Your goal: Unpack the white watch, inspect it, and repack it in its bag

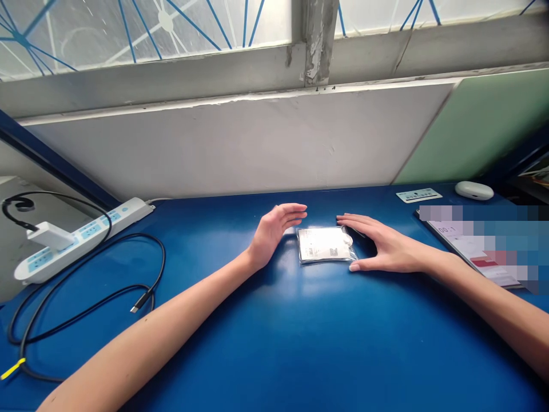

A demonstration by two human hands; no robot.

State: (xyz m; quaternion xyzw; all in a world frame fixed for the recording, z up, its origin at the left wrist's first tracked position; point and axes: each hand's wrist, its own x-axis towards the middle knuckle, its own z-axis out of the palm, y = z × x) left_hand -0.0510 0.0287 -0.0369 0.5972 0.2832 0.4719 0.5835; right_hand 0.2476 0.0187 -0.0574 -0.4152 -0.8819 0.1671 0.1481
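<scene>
A small flat packet (325,244) in clear plastic, with a white printed label and a dark square code, lies on the blue table (300,332). My left hand (274,232) is held just left of it, fingers stretched out and holding nothing. On the packet's right side is my right hand (377,243), its thumb and fingers spread apart. The right thumb tip is at the packet's lower right corner; whether it touches, I cannot tell. Part of the packet's right edge lies between that thumb and the fingers.
At left lies a white power strip (124,214) with a white plug-in charger (50,236) and a coiled black cable (160,252). Toward the back right are a white card (419,195) and a white rounded case (474,190). A partly blurred tablet-like screen (472,246) lies beside my right forearm.
</scene>
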